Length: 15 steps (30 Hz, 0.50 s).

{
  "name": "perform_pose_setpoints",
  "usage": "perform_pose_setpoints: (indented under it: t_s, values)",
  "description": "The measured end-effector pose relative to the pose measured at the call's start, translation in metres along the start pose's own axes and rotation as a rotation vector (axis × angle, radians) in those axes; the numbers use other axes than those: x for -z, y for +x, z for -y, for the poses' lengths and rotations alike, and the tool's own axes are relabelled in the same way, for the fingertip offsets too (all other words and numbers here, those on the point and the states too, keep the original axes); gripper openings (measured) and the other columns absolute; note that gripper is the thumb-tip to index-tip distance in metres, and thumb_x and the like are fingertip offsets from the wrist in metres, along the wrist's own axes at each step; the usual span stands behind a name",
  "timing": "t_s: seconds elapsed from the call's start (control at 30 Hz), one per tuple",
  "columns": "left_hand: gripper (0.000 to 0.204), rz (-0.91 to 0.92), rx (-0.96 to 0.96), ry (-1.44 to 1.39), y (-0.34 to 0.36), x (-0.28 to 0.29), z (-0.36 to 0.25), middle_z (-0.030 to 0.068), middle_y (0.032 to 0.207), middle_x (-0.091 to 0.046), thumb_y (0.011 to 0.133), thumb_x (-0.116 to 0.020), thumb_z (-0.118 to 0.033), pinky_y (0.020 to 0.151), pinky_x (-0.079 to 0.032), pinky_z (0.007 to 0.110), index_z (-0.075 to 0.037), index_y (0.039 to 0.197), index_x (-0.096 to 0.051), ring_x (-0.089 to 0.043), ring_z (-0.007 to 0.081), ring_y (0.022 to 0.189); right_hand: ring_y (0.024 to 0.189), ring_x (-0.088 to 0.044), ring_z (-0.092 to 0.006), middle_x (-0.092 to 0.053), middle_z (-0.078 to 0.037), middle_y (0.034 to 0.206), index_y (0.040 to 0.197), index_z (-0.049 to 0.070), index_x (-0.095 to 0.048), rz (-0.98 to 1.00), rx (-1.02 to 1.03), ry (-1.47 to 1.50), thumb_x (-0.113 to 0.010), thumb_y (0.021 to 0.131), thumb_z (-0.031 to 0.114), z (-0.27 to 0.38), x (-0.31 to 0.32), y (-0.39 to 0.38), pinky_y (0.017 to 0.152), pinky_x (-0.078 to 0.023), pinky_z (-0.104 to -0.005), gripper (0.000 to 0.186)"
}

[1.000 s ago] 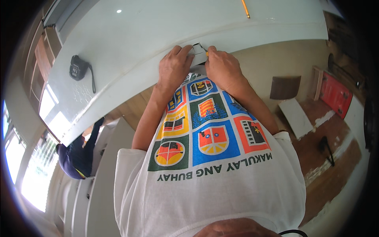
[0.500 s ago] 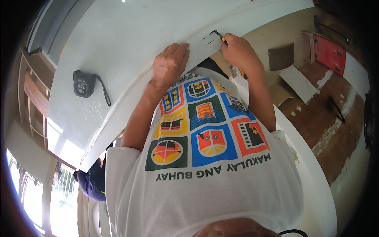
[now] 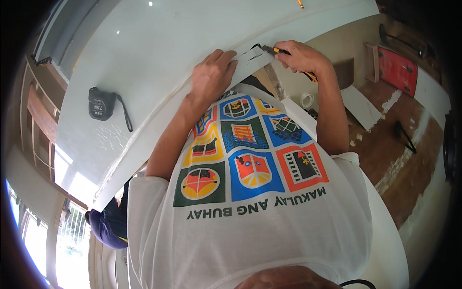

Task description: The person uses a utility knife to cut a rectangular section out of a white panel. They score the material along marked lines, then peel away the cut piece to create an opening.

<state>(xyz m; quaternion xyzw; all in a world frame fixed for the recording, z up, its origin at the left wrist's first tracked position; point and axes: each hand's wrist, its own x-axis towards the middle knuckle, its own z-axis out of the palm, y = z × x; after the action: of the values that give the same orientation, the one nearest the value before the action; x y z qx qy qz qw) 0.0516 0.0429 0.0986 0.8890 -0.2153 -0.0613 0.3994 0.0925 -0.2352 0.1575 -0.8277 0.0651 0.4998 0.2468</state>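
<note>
My right hand (image 3: 304,59) is closed around pliers (image 3: 275,50) with black and orange handles. Their jaws are at the right end of a white strip (image 3: 192,82) along the near edge of a large white panel (image 3: 159,43). Beside the jaws, the strip has several short dark slits and a dark cut corner; whether the jaws are clamped on it I cannot tell. My left hand (image 3: 211,74) rests on the strip just left of the slits, palm down, fingers slightly bent and holding nothing. A black tape measure (image 3: 102,103) with a wrist strap lies farther left on the panel.
At the far edge lies a thin yellow object (image 3: 301,4). A white roll (image 3: 307,100) sits below my right wrist. On the right, the brown floor (image 3: 380,159) has a white board piece (image 3: 361,107) and a red panel (image 3: 397,71). Another person (image 3: 108,224) is at lower left.
My right hand has shifted right and turned, showing more of the pliers. My left hand has slid slightly right along the strip. The white roll has come into view.
</note>
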Motion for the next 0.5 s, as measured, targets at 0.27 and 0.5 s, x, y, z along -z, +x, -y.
perform_pose_setpoints:
  t_s: [0.27, 0.5]
  values:
    - [0.021, 0.144, 0.018, 0.081, 0.016, -0.014, -0.010, 0.0104, 0.106, -0.066, 0.095, -0.073, -0.019, 0.079, -0.059, 0.044, -0.015, 0.115, -0.075, -0.070, 0.0310, 0.099, 0.060, -0.056, -0.0176, -0.064, -0.008, 0.076, 0.114, 0.002, -0.069, 0.001, 0.247, 0.039, -0.062, 0.100, 0.024, 0.002, -0.023, 0.017, 0.058, -0.050, -0.0327, 0.027]
    - [0.012, 0.199, 0.053, 0.166, 0.005, -0.007, 0.010, 0.0111, 0.100, -0.065, 0.095, -0.071, -0.015, 0.078, -0.059, 0.044, -0.012, 0.106, -0.076, -0.071, 0.0330, 0.092, 0.060, -0.057, -0.0195, -0.065, -0.009, 0.076, 0.116, 0.001, -0.068, -0.094, 0.399, -0.058, -0.063, 0.099, 0.022, 0.009, -0.051, 0.030, 0.059, -0.050, -0.0348, 0.028]
